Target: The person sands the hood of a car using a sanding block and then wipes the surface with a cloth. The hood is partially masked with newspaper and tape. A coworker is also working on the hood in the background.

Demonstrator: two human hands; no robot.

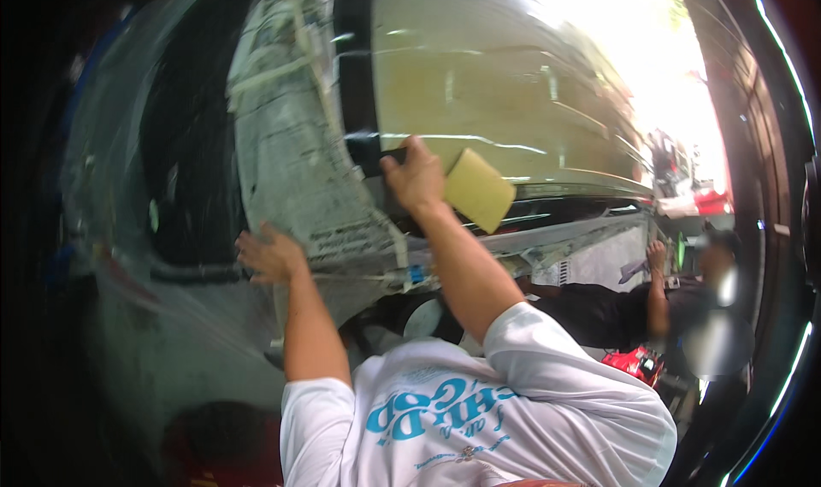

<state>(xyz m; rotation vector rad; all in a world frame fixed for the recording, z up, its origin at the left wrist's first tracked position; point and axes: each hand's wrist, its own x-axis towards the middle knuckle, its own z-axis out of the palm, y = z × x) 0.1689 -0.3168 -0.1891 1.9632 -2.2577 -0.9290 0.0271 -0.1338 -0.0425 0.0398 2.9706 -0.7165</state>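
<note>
My right hand point(416, 179) is raised and shut on a flat yellow sanding block point(479, 189), which lies against the lower edge of a beige, glossy car panel point(496, 85). My left hand point(269, 256) rests with spread fingers on the masked area beside it, at the lower edge of a sheet of newspaper point(291, 145) taped over the bodywork. A black strip point(355, 68) runs between the newspaper and the beige panel. Both my forearms come up from my white printed shirt at the bottom.
Clear plastic film point(128, 188) covers the car body to the left, over a dark window area. On the right, another person in dark clothes point(616, 312) crouches with a hand raised to the car. A red object point(637, 363) sits below them. Bright daylight fills the upper right.
</note>
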